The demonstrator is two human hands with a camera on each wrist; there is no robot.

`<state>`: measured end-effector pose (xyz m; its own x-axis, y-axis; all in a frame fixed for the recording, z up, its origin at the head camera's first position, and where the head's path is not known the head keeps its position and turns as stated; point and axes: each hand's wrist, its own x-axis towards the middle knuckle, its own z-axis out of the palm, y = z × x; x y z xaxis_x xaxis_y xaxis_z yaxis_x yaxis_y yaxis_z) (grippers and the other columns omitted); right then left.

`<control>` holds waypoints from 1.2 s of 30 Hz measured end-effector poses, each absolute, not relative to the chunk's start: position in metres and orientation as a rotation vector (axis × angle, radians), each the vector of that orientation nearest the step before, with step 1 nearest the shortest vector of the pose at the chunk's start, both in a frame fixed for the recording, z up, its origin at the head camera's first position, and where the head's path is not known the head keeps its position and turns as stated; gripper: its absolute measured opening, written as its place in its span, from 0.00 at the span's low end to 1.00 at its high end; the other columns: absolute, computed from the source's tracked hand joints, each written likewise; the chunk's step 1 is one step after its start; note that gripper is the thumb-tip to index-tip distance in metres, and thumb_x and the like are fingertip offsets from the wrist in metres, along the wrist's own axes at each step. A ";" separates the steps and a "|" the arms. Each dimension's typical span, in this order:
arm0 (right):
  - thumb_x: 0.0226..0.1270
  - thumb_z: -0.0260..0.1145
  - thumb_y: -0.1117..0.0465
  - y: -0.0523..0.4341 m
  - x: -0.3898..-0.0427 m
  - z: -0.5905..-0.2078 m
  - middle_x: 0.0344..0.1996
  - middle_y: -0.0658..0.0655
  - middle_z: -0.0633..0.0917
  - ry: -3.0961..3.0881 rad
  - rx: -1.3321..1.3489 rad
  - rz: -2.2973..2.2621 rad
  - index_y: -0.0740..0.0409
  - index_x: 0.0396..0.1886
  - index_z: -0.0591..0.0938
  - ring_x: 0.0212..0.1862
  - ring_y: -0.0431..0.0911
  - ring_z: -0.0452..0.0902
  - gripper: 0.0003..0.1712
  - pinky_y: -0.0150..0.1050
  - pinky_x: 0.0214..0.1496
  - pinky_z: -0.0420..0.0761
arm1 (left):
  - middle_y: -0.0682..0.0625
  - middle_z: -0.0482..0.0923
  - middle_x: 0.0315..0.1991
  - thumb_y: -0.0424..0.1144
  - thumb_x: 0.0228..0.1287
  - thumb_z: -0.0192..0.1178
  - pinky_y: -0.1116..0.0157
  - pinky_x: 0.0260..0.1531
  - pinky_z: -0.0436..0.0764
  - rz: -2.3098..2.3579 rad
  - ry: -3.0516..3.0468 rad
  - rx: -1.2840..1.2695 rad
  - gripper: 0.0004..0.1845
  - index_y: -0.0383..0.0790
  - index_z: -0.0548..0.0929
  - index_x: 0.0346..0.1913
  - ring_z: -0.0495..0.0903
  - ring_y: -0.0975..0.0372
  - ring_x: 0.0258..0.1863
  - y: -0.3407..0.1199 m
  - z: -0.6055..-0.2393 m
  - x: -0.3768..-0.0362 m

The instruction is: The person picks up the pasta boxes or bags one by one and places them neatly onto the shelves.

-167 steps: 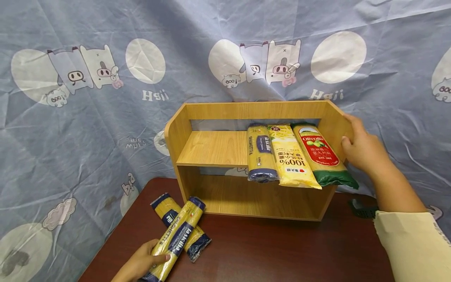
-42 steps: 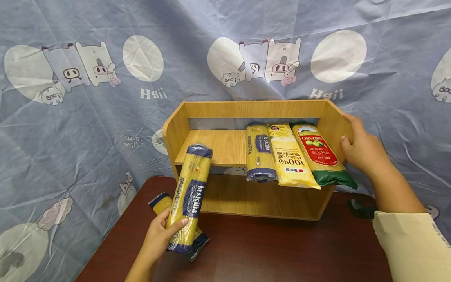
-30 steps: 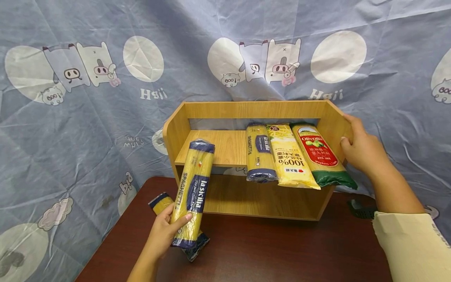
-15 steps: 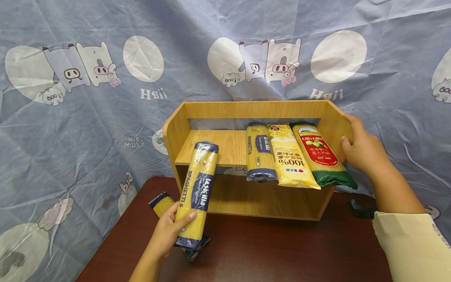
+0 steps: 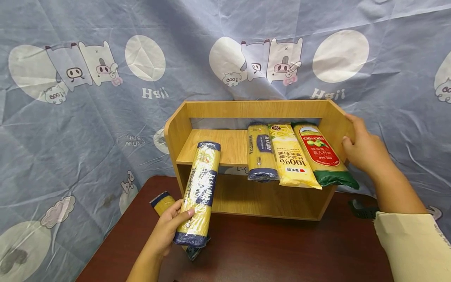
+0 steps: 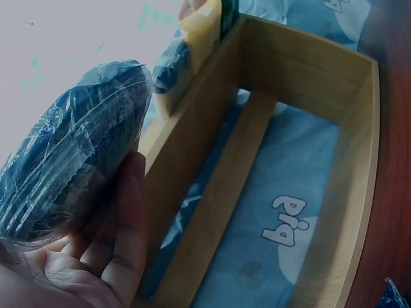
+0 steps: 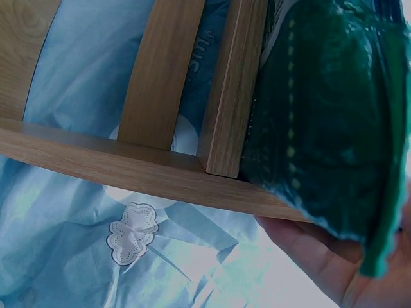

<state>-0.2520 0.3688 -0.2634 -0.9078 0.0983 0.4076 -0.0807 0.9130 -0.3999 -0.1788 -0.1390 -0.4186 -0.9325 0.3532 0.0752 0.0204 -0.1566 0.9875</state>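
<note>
My left hand [image 5: 167, 229] holds a pack of spaghetti [image 5: 200, 192], thumb on its front and fingers behind. The yellow pack with navy ends leans upright, its top overlapping the upper board of a small wooden shelf [image 5: 225, 143] in the head view. In the left wrist view, the near end of that spaghetti pack [image 6: 77, 154] lies in the palm. My right hand [image 5: 368, 152] grips the shelf's right side panel, thumb on the inner face. The right wrist view shows this hand [image 7: 321, 260] at the panel, partly hidden behind the green end of a pasta pack [image 7: 327, 122].
On the upper board's right half lie another spaghetti pack [image 5: 261, 152], a yellow-white pasta pack [image 5: 292, 156] and a red-labelled green pasta pack [image 5: 322, 154], ends overhanging the front. One more spaghetti pack [image 5: 163, 203] lies on the dark red table [image 5: 260, 250], partly hidden. Patterned cloth [image 5: 197, 51] hangs behind.
Since the oldest frame, my left hand has lifted the spaghetti pack off the one on the table and tipped it more upright. Lately it drifted slightly right. The right hand has stayed put.
</note>
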 end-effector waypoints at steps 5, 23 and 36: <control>0.75 0.48 0.59 0.370 -0.252 -0.263 0.45 0.87 0.75 -2.646 -0.013 0.584 0.51 0.82 0.46 0.41 0.75 0.73 0.40 0.67 0.39 0.71 | 0.51 0.88 0.40 0.37 0.77 0.52 0.62 0.36 0.88 2.202 1.856 0.444 0.24 0.30 0.63 0.68 0.89 0.60 0.35 -0.138 -0.417 -0.182; 0.76 0.48 0.59 0.367 -0.252 -0.263 0.46 0.88 0.74 -2.653 -0.024 0.580 0.52 0.82 0.46 0.43 0.76 0.73 0.39 0.68 0.41 0.71 | 0.52 0.86 0.38 0.43 0.79 0.50 0.63 0.34 0.87 2.225 1.766 0.390 0.23 0.33 0.65 0.67 0.88 0.62 0.33 -0.130 -0.400 -0.193; 0.75 0.48 0.58 0.368 -0.251 -0.263 0.46 0.87 0.74 -2.647 -0.023 0.579 0.51 0.82 0.46 0.42 0.75 0.73 0.40 0.68 0.41 0.71 | 0.53 0.86 0.37 0.45 0.79 0.50 0.67 0.32 0.86 2.204 1.777 0.400 0.26 0.30 0.67 0.68 0.87 0.65 0.31 -0.123 -0.386 -0.208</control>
